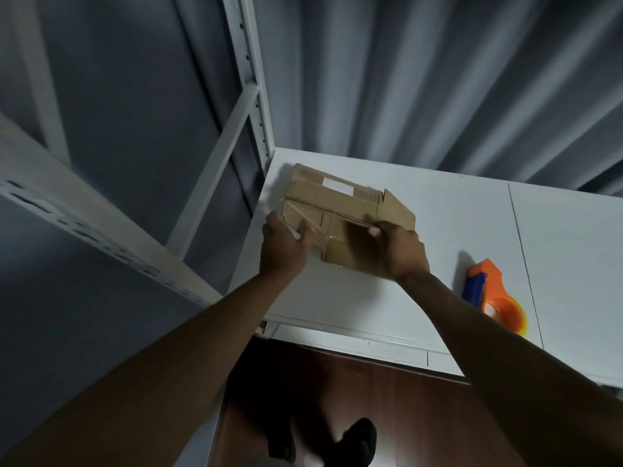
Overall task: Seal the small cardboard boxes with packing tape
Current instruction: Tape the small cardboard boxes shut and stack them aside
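On the white desk [438, 230], near its left corner, a cardboard box [337, 210] is held: left hand [283, 244] gripping the near-left edge, right hand [401, 251] clamped on the near-right. One end flap is seen raised. Step judged: flap closing. Next, the tape dispenser [492, 294], well apart to the right, must be fetched.

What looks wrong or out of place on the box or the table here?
One end flap of the cardboard box sticks out at its right end, not folded shut. The box lies askew to the table edge. The tape dispenser lies unused, apart from both hands.
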